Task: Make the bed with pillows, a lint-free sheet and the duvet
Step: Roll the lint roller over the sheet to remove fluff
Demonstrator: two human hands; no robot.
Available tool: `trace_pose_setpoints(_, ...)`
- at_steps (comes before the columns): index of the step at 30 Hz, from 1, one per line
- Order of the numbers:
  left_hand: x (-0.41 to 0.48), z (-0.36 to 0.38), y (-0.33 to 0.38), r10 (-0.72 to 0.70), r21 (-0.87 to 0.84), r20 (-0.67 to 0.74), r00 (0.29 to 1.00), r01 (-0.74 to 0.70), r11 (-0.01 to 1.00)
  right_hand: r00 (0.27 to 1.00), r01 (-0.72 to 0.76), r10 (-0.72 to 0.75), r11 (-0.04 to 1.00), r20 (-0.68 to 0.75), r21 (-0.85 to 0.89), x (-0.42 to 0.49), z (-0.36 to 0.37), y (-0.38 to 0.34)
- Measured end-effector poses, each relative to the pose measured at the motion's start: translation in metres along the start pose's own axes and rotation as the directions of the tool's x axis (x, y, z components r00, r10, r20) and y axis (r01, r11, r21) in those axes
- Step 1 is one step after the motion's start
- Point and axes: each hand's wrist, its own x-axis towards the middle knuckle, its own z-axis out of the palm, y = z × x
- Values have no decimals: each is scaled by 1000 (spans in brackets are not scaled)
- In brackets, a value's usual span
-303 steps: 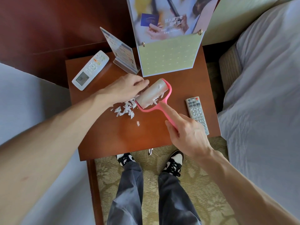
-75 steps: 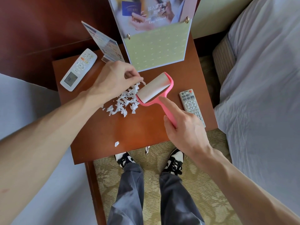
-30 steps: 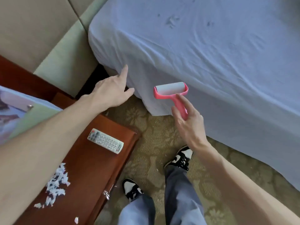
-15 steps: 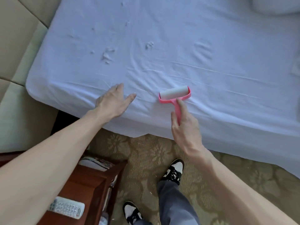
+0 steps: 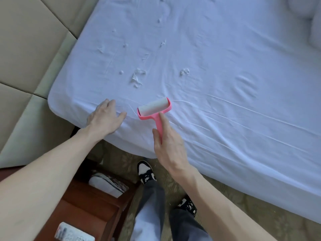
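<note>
A white sheet covers the bed, with several small white scraps of lint, such as a clump, scattered on it. My right hand grips the handle of a pink lint roller, index finger laid along the handle. Its white roll rests on the sheet near the bed's front edge. My left hand lies flat on the sheet with fingers spread, just left of the roller. White pillows show at the top right corner.
A padded beige headboard runs along the left. A red-brown bedside table stands at the lower left with a remote on it. Patterned carpet and my feet lie below the bed's edge.
I turned from the bedside table to the bed. In the last half second both hands moved a little further onto the sheet and the roller came down onto it.
</note>
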Motion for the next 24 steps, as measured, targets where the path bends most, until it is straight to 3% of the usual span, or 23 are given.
trace_pose_setpoints(7, 52, -15, -59, -53, -50, -14, 999, 52, 997, 994, -78, 75, 996, -78, -34, 53, 50, -28)
trace_pose_setpoints(16, 146, -15, -90, 154, -100, -167, 974, -172, 980, 953, -220, 171, 958, -250, -183, 144, 99, -61)
trace_pose_setpoints(24, 176, -30, -105, 170, -146, -162, 972, -193, 970, 951, -260, 193, 924, -243, -282, 195, 87, -84)
